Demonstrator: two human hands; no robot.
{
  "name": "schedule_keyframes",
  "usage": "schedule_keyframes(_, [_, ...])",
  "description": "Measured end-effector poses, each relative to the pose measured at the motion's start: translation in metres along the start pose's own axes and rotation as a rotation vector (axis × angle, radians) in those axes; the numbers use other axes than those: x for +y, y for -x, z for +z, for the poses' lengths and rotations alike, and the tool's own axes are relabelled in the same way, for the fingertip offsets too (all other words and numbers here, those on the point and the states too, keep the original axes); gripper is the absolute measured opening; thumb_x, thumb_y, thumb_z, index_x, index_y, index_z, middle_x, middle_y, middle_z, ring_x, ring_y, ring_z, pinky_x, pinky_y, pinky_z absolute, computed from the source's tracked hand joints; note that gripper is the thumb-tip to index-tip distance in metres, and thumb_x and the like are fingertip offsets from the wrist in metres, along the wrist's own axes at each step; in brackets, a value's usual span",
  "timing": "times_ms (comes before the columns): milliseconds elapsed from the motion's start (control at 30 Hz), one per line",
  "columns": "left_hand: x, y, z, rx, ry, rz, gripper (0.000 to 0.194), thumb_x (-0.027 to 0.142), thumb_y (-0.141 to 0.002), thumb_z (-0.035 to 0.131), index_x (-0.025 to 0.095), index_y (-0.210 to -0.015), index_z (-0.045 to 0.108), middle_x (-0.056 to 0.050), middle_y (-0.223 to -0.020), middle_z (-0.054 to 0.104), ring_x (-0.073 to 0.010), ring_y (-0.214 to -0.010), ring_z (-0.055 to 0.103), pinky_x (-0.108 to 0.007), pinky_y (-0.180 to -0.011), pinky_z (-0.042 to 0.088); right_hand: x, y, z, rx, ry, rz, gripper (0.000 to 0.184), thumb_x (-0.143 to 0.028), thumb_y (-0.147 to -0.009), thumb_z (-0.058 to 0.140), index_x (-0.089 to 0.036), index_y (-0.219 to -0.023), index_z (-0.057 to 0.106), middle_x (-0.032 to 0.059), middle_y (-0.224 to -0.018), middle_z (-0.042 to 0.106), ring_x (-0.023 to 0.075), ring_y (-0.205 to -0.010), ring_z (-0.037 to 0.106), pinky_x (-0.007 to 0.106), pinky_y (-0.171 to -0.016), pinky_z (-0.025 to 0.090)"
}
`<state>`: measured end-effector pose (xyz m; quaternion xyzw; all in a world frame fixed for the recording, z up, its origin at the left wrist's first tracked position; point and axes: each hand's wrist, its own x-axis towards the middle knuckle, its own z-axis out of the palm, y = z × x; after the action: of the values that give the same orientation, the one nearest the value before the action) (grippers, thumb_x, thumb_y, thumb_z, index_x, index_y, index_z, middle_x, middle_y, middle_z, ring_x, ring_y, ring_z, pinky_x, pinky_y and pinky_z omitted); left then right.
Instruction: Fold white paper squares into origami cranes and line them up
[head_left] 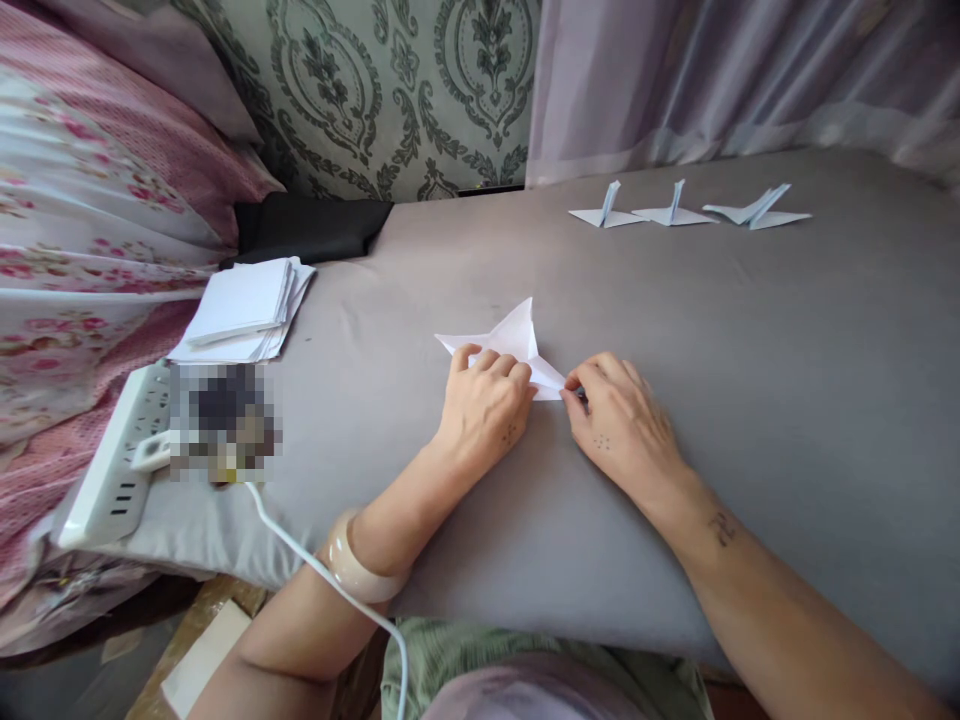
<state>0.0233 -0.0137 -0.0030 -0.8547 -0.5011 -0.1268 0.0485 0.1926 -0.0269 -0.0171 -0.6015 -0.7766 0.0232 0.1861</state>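
Note:
A partly folded sheet of white paper (514,328) lies on the grey cloth in front of me, with one point standing up at the back and others reaching left and right. My left hand (487,395) rests over its near left part, fingers curled down onto it and hiding some of the folds. With thumb and forefinger, my right hand (607,405) pinches the paper's right tip. The fingertips of both hands are close to each other along the near edge.
Folded paper figures (675,212) stand in a row at the back right. A stack of white paper (238,305) lies at the left, behind a power strip (124,455). Its white cable (322,570) crosses my left forearm. A black item (307,235) sits at the back.

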Motion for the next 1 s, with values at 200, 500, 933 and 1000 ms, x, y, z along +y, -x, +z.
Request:
schedule_keyframes(200, [-0.019, 0.011, -0.006, 0.101, 0.157, -0.119, 0.021, 0.035, -0.081, 0.068, 0.022, -0.097, 0.061, -0.004, -0.106, 0.067, -0.0234, -0.102, 0.055, -0.039, -0.089, 0.033, -0.004, 0.002, 0.006, -0.026, -0.097, -0.153, 0.027, -0.001, -0.088, 0.043, -0.017, -0.08, 0.063, 0.0051, -0.086, 0.062, 0.0186, -0.082, 0.051, 0.032, -0.073, 0.039])
schedule_keyframes(500, [-0.018, 0.007, -0.001, 0.051, 0.309, -0.207, 0.02, 0.038, -0.082, 0.068, 0.022, -0.091, 0.061, -0.001, -0.1, 0.069, -0.0218, -0.102, 0.054, -0.039, -0.09, 0.03, -0.009, 0.012, -0.007, -0.17, -0.092, -0.142, 0.036, 0.0, -0.088, 0.038, -0.017, -0.103, 0.065, 0.006, -0.094, 0.063, 0.019, -0.089, 0.055, 0.031, -0.07, 0.04])
schedule_keyframes(933, [-0.05, 0.013, -0.021, 0.023, 0.698, -0.183, 0.016, 0.027, -0.086, 0.062, 0.02, -0.101, 0.063, -0.004, -0.1, 0.063, -0.014, -0.084, 0.058, -0.027, -0.074, 0.046, -0.026, 0.018, -0.004, -0.149, 0.113, -0.197, 0.044, -0.003, -0.089, 0.038, -0.017, -0.126, 0.056, 0.0115, -0.106, 0.06, 0.0223, -0.091, 0.052, 0.034, -0.071, 0.041])
schedule_keyframes(1000, [-0.05, 0.011, -0.02, 0.003, 0.742, -0.199, 0.012, 0.026, -0.087, 0.06, 0.02, -0.097, 0.065, -0.003, -0.096, 0.065, -0.0119, -0.079, 0.058, -0.025, -0.072, 0.046, -0.026, 0.016, -0.002, -0.153, 0.121, -0.184, 0.044, -0.004, -0.089, 0.037, -0.017, -0.126, 0.057, 0.0117, -0.109, 0.059, 0.0222, -0.091, 0.052, 0.034, -0.07, 0.041])
